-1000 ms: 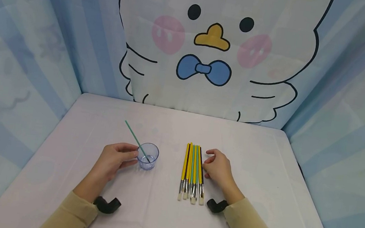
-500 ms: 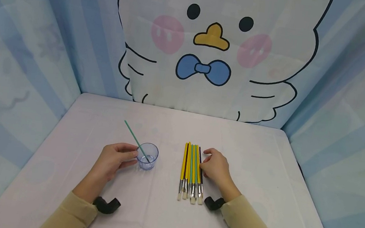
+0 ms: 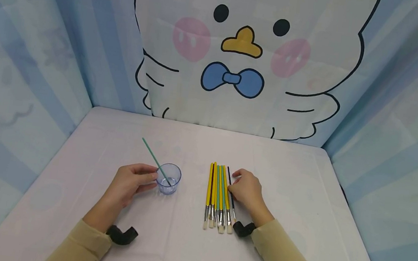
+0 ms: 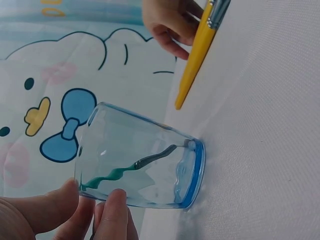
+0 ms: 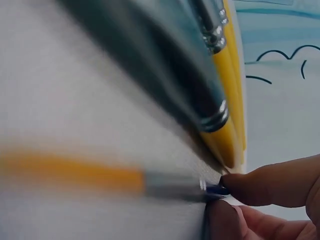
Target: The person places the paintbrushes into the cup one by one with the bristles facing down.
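Observation:
My left hand (image 3: 130,184) holds a clear bluish cup (image 3: 168,189) at its left side, thumb and fingers at the rim and wall. A green-handled paintbrush (image 3: 151,151) leans inside the cup, its dark tip low in the left wrist view's cup (image 4: 140,125). Right of it, several yellow, green and dark paintbrushes (image 3: 218,195) lie side by side, bristles toward me. My right hand (image 3: 247,190) pinches a thin dark-handled paintbrush (image 3: 233,205) at the bundle's right edge. In the right wrist view, this brush's blurred silver ferrule and orange bristles (image 5: 75,172) point left.
A white cloth covers the table (image 3: 181,246). Behind it hangs a curtain (image 3: 315,65) printed with a cartoon bird, and striped blue curtains (image 3: 400,167) flank both sides. A black strap piece (image 3: 122,235) sticks out at the left wrist, another (image 3: 243,229) at the right.
The thin dark paintbrush has come apart from the bundle's right edge, pinched by my right hand. The bundle and right hand have shifted slightly left. My left hand and the cup stay nearly still.

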Demonstrator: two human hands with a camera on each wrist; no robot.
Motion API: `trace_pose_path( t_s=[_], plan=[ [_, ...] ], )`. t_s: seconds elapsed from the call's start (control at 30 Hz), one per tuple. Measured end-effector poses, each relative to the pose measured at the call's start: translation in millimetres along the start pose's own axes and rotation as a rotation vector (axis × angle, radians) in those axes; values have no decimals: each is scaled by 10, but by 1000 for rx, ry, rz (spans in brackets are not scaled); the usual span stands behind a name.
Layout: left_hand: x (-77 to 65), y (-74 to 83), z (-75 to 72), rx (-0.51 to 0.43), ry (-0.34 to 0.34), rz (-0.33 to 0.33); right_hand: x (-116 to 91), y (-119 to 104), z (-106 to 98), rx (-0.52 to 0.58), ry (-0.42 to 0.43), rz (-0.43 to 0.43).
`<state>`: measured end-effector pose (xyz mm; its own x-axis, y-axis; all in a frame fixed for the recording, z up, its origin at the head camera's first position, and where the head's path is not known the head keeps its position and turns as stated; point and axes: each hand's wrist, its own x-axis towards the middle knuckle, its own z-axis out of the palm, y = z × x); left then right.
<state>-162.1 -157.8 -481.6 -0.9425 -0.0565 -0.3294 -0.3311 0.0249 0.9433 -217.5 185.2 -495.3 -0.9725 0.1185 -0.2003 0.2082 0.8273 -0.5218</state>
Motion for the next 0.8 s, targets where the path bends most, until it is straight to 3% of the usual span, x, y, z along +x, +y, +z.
trace_pose_path(
  t_s=[0.43, 0.53, 0.63, 0.8],
  plan=[
    [8, -8, -5, -13, -3, 0, 84, -81, -48, -107, -67, 13],
    [7, -10, 0, -15, -4, -2, 99, -56, -64, -47, -81, 26],
    [4, -8, 4, -13, -3, -5, 98, -27, -86, 82, -86, 31],
    [8, -6, 5, -16, 0, -6, 87, -27, -141, 289, -67, -27]
  ],
)
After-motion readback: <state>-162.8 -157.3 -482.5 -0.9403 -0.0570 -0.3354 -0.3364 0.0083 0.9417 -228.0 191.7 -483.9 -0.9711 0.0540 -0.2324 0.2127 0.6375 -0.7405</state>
